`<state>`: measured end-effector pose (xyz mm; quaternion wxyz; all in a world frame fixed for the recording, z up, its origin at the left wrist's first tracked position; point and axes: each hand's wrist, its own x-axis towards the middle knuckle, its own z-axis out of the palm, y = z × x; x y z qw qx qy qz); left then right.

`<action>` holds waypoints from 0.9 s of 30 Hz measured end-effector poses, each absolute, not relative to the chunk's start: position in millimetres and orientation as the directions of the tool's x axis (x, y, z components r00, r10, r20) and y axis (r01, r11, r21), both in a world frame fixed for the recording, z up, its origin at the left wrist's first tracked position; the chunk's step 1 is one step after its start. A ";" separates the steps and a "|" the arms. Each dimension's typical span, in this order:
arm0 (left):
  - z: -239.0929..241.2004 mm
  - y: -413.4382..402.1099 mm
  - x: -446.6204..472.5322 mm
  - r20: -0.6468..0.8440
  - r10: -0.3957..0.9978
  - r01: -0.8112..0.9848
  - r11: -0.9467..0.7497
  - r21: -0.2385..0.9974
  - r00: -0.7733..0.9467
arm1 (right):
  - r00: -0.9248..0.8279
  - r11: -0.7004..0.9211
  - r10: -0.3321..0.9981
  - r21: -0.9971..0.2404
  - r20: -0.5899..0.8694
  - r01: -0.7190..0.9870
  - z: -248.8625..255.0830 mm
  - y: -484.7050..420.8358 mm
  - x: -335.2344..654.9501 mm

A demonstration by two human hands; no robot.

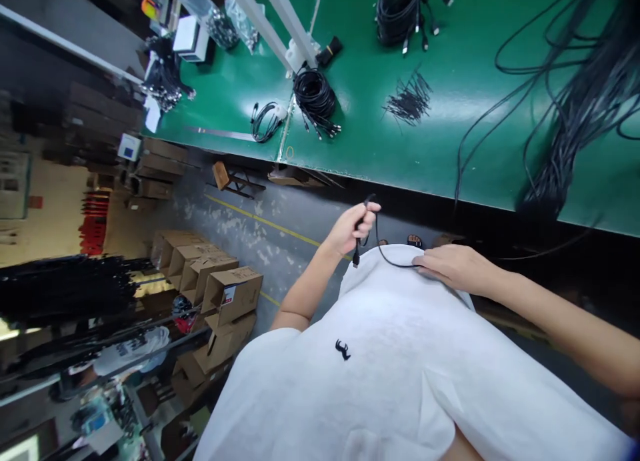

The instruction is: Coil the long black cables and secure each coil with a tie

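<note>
My left hand (350,229) is closed around a thin black cable (381,251) just below the green table's edge. The cable's plug end hangs down from that fist. From there the cable curves across my white shirt (380,354) to my right hand (453,267). That hand rests on the shirt with its fingers together, and the cable is pinched at the fingertips. Both hands are in front of my body, a short way apart.
The green table (440,147) carries coiled cable bundles (315,97), a second coil (400,11), a heap of short black ties (410,101) and a large loose mass of cables (585,101) spilling over its edge. Cardboard boxes (220,287) are stacked on the floor at left.
</note>
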<state>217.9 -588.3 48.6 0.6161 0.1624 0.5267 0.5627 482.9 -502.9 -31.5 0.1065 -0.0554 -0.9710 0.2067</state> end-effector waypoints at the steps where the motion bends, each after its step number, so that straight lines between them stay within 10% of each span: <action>1: 38.3 -587.8 227.1 -0.484 0.868 -0.476 0.381 0.793 -0.112 | -0.967 0.892 0.146 -0.451 0.209 0.037 -13.4 -505.0 475.4; 7: 23.2 -598.3 258.3 -0.483 0.826 -0.308 0.559 0.770 0.290 | -0.952 0.688 0.260 -0.723 0.162 0.065 28.4 -467.6 449.4; 15: 47.3 -598.9 254.5 -0.479 0.828 -0.512 0.558 0.653 0.291 | -0.913 0.450 0.402 -0.884 0.074 0.126 5.5 -438.0 446.7; 21: 75.1 -615.9 207.1 -0.405 0.871 -0.750 0.066 0.658 -0.279 | -0.706 0.537 0.707 -0.616 -0.044 0.576 -90.6 -397.6 520.2; 27: 71.3 -607.5 197.7 -0.426 0.870 -0.711 0.134 0.691 -0.250 | -0.933 0.828 0.346 -0.498 0.094 0.257 -57.6 -468.5 526.9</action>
